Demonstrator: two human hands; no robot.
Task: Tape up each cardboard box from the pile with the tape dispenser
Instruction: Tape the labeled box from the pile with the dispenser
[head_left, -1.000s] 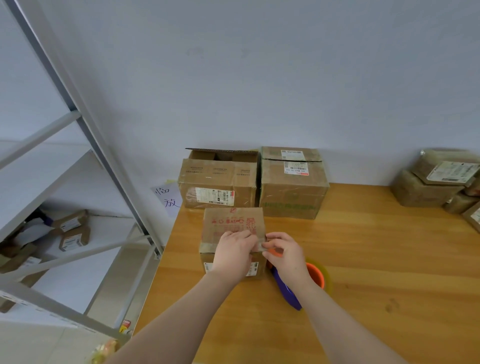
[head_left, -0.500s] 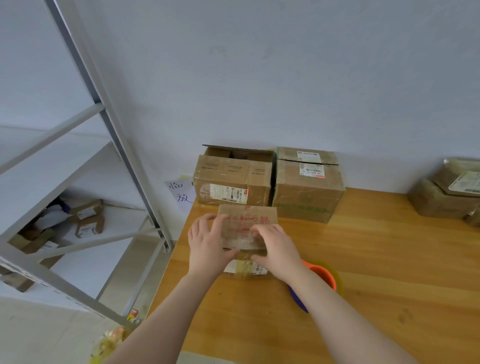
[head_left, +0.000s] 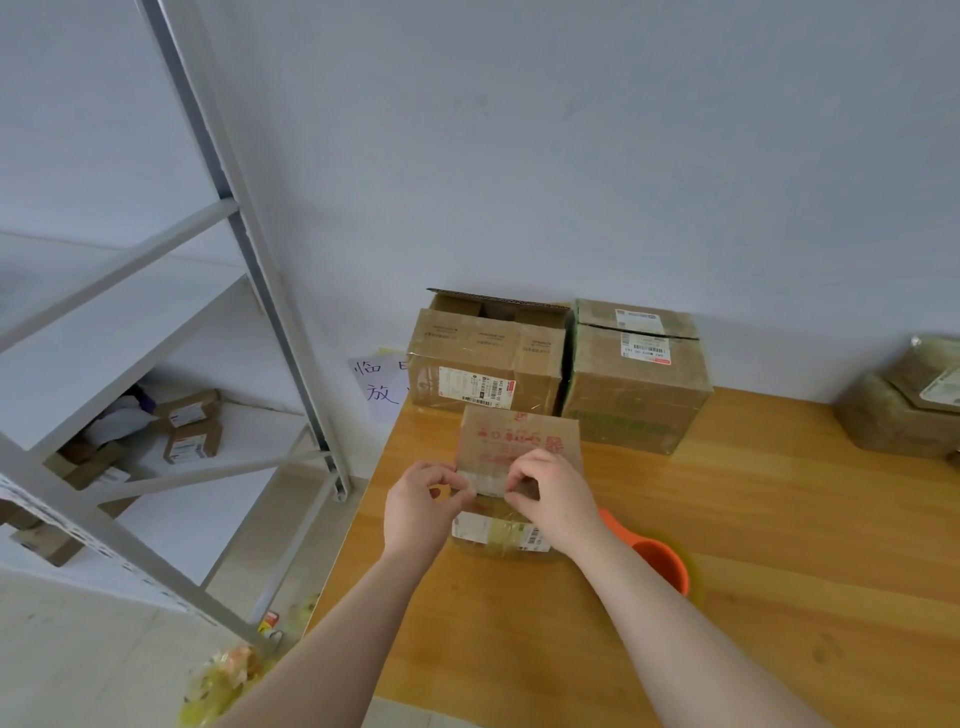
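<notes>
Wooden desk (head_left: 753, 499) against a pale wall; small box (head_left: 519, 441) under both hands, close to the desk's left edge.
Left hand (head_left: 421, 506) has thumb and forefinger curled in a pinch at the near left corner of the box top; right hand (head_left: 550, 499) has its fingers curled onto the near top edge, just beside the left. A pale strip crosses the box top between them (clear tape, most likely; hard to tell). Tape dispenser (head_left: 660, 564), orange, lies on the desk just right of the box, partly hidden by the right forearm, held by neither hand. At the back left corner stand an open-topped box (head_left: 483, 358) and a closed box (head_left: 634, 384), touching side by side, just behind the small box. Wrapped parcels (head_left: 904, 410) sit by the right edge at the back. Grey metal shelving (head_left: 249, 260) stands left of the desk.
</notes>
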